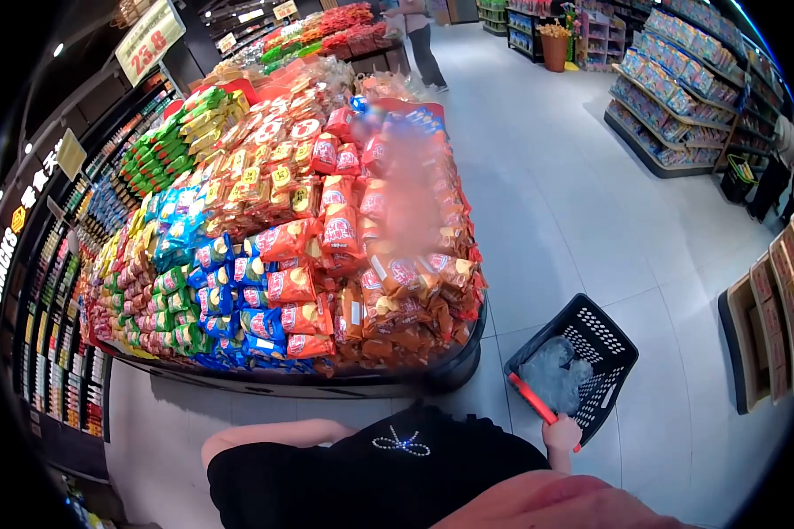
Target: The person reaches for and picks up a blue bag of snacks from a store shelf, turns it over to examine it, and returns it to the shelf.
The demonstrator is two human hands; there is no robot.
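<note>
My right hand (563, 432) is closed round the red handle (531, 397) of a black shopping basket (610, 331). The basket hangs at my right side, with a crumpled clear plastic bag (553, 375) inside. My left forearm (282, 432) bends across the front of my body; the left hand itself is hidden. Directly before me stands a large display stand (326, 383), heaped with snack packets. Orange packets (295, 286), blue packets (260, 326) and brown packets (397, 309) lie nearest. A blurred patch covers some packets on the right.
Pale floor tiles (547, 194) run along the display's right. Stepped shelves (675, 88) stand at the far right, with a cardboard box stack (772, 300) closer. Wall shelves (71, 353) line the left. A person (423, 48) stands at the back, and another (781, 167) at the right edge.
</note>
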